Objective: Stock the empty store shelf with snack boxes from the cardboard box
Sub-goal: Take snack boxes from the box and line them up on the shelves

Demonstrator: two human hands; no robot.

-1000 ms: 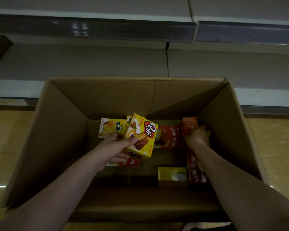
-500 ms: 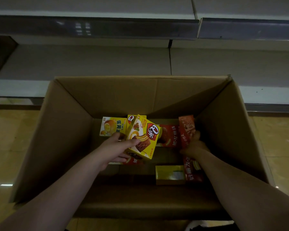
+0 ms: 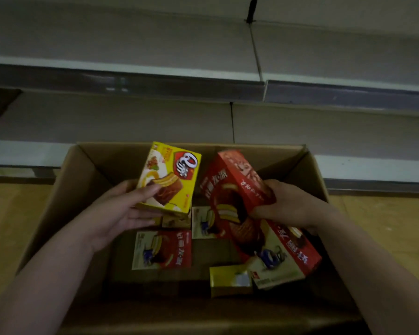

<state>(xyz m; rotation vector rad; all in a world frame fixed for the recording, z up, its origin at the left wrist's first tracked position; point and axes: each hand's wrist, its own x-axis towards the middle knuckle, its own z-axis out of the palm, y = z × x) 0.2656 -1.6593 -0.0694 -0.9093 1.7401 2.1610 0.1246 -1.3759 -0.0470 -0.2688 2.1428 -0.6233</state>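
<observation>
An open cardboard box stands on the floor in front of bare grey shelves. My left hand grips a yellow snack box, thumb on its front face, lifted above the carton's contents. My right hand grips a red snack box by its right edge, tilted and raised to the carton's rim. Another red box leans just below my right hand. On the carton's bottom lie a red and white box, a small yellow box and other boxes partly hidden.
The lower shelf edge runs just behind the carton, and an upper shelf edge with a price rail sits above it. Tan tiled floor lies on both sides of the carton.
Both hands have risen out of the carton, each lifting its box toward the rim. The right hand's red box came up from the carton's right side. The view has tilted up toward the shelves.
</observation>
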